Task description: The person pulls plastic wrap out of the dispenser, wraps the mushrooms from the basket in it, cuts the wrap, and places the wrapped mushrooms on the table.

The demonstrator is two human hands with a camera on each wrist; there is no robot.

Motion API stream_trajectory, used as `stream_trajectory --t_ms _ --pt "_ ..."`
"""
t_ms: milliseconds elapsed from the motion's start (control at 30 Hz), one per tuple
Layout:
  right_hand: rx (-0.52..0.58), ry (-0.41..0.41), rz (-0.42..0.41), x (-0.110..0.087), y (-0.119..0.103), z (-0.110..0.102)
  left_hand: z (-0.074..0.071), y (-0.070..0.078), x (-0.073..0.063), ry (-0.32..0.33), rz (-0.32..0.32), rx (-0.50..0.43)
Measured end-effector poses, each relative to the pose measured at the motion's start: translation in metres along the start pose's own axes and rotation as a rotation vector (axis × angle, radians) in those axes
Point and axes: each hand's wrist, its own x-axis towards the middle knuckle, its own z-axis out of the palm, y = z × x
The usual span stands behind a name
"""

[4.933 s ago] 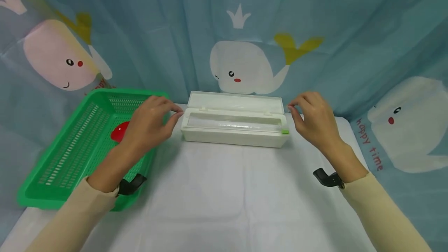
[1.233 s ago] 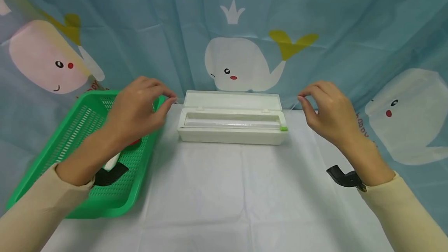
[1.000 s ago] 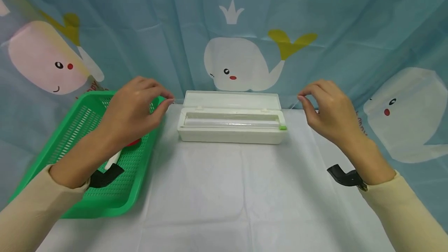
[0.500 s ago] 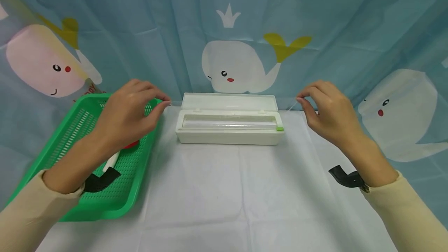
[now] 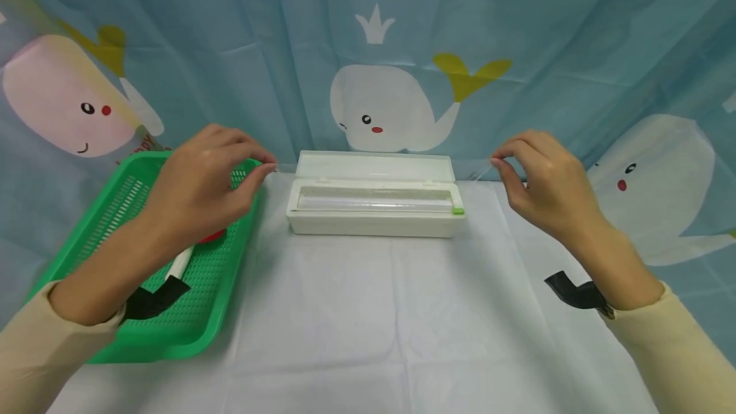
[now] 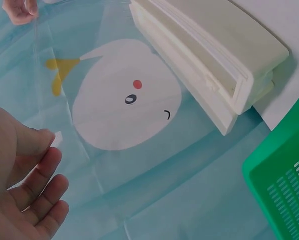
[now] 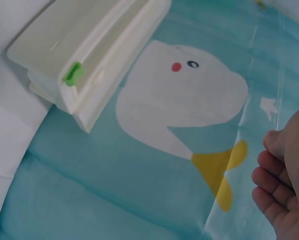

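Note:
A white cling film dispenser point(image 5: 374, 225) lies at the back of the table, its lid point(image 5: 376, 168) tipped back and a film roll point(image 5: 374, 203) inside. On its right front corner is a green slider point(image 5: 458, 211). To the left of the box, my left hand point(image 5: 201, 177) pinches a corner of clear cling film point(image 6: 58, 139) between thumb and fingertips. My right hand point(image 5: 546, 184) pinches the film's other end, right of the box. Both hands are raised, and the nearly invisible film spans between them; its far extent is hard to make out.
At the left, under my left forearm, stands a green basket point(image 5: 195, 344) holding a red piece point(image 5: 213, 236) and a white handle point(image 5: 180, 264), both partly hidden. A blue whale-print curtain point(image 5: 259, 94) hangs behind the white tablecloth point(image 5: 333, 312).
Since the oldest frame both hands have moved outward, away from the box, and film edges have come into sight at the fingertips. Lately the left hand has drifted slightly further left; the right is almost still.

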Motion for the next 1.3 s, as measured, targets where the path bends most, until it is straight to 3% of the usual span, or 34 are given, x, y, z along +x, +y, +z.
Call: stream_trajectory --t_ms 667,967,1300 --pt "0.007 0.06 0.014 0.007 -0.006 -0.009 -0.006 0.004 0.0 0.063 0.011 -0.01" --pt "-0.039 -0.025 -0.003 0.007 -0.008 -0.017 -0.008 0.004 -0.004 0.096 0.012 -0.023" --pt "-0.049 -0.036 -0.008 0.006 -0.013 -0.023 -0.013 0.006 -0.008 0.129 0.006 -0.006"
